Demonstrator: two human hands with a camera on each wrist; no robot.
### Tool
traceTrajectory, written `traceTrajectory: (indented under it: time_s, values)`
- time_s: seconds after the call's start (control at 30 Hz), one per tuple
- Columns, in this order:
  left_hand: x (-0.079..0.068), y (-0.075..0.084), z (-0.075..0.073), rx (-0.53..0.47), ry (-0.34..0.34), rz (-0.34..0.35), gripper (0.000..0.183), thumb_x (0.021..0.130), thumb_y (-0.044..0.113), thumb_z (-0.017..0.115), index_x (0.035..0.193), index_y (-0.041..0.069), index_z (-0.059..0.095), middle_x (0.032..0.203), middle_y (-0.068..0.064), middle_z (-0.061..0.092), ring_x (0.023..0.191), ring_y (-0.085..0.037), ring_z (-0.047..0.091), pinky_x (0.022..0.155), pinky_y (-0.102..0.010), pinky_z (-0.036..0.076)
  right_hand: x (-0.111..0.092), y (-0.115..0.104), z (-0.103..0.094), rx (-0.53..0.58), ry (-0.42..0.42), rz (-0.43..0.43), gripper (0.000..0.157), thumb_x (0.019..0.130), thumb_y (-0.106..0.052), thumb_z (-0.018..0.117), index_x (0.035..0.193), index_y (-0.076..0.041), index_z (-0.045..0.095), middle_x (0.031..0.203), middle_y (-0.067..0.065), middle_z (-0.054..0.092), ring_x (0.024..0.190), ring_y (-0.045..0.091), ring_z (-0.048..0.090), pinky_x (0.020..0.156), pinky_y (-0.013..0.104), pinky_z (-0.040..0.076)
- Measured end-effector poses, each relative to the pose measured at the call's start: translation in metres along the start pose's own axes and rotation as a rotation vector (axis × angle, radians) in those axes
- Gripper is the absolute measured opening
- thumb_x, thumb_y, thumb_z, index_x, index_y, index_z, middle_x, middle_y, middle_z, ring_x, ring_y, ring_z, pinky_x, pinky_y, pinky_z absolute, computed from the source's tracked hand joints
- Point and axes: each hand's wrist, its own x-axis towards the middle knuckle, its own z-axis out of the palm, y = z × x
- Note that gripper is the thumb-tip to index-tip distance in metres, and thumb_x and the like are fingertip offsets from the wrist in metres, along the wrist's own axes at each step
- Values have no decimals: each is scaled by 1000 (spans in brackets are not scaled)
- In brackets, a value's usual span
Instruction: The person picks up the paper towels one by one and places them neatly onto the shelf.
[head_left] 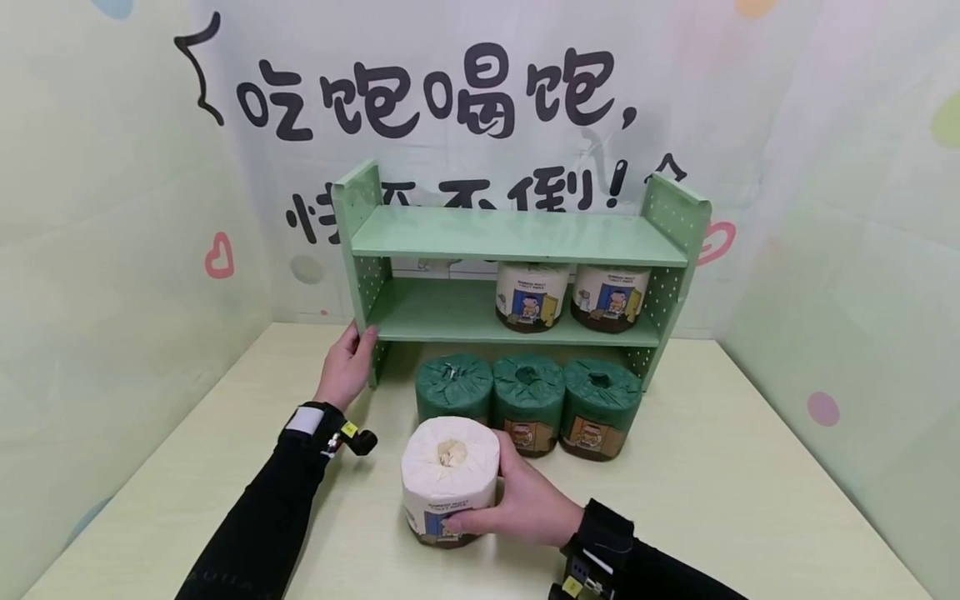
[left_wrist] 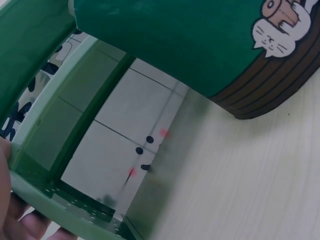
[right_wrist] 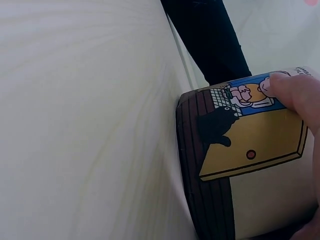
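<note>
My right hand holds a cream-wrapped toilet paper roll from its right side, with the thumb across the printed front. The roll's top faces up; whether its base touches the table I cannot tell. At the left, my left hand grips the side panel of a light green two-tier shelf. In the left wrist view, fingers show behind that panel's edge. Three green-wrapped toilet paper rolls stand in a row at the shelf's front, the leftmost partly hidden by the cream roll.
Two cream toilet paper rolls stand side by side on the right of the lower tier. The pale wooden table meets a printed backdrop behind the shelf and at both sides.
</note>
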Motion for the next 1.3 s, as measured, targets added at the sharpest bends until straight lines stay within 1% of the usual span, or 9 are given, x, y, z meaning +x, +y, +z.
traceTrajectory:
  time_s: [0.27,0.53,0.6,0.7,0.83,0.93,1.07,1.23,1.3]
  values:
    - [-1,1,0,-12,3,-12,52,107,49,39,153,24,37,126,-14,57,94,-26,49,73,-39,42,1,3,1,-10,36,-39,101,69,-35,93,146,-29,28,134,-13,48,121,10,45,105,53,30]
    - [-3,-2,3,-33,4,-6,53,106,48,42,152,22,38,135,-14,54,107,-26,50,86,-47,44,-2,5,2,-34,46,-61,99,70,-33,93,146,-26,30,133,-10,50,119,11,47,103,53,33]
    - [-1,-2,3,-32,2,-3,53,106,48,41,153,22,37,134,-15,54,105,-27,50,85,-47,44,-2,3,1,-38,47,-66,98,70,-31,93,146,-25,31,133,-10,50,119,11,47,103,53,33]
    - [1,0,1,-32,-4,-4,53,106,49,41,153,24,36,135,-15,54,106,-27,49,86,-48,44,-4,-13,1,-30,42,-62,97,72,-22,92,147,-19,31,134,-6,50,119,12,47,103,53,33]
    - [2,2,-1,-32,-8,-10,54,106,50,41,154,25,35,132,-14,55,106,-27,49,86,-49,44,-3,-12,0,-26,33,-63,97,71,-25,92,146,-20,31,133,-6,50,119,12,48,103,53,33]
    - [2,0,0,-31,-6,-17,55,105,52,41,154,26,35,132,-13,55,106,-26,50,86,-49,45,1,4,0,-27,32,-77,98,70,-34,92,145,-27,31,132,-10,50,119,11,48,102,53,34]
    - [2,0,-1,-29,-2,-21,54,106,51,40,154,26,34,137,-12,52,110,-25,49,89,-49,45,0,4,0,-25,35,-84,97,69,-35,92,145,-26,32,132,-11,51,118,11,48,101,53,35]
    - [0,2,-1,-33,1,-14,53,107,47,41,154,24,34,131,-17,55,103,-27,50,83,-46,44,-1,5,0,-25,47,-92,96,69,-34,92,145,-28,33,132,-12,51,118,11,49,101,54,33]
    - [0,2,-1,-39,-3,-11,54,107,47,41,154,23,34,133,-17,54,105,-27,50,85,-48,45,-1,6,0,-25,54,-96,96,69,-33,92,144,-29,33,132,-12,52,117,11,49,101,54,33]
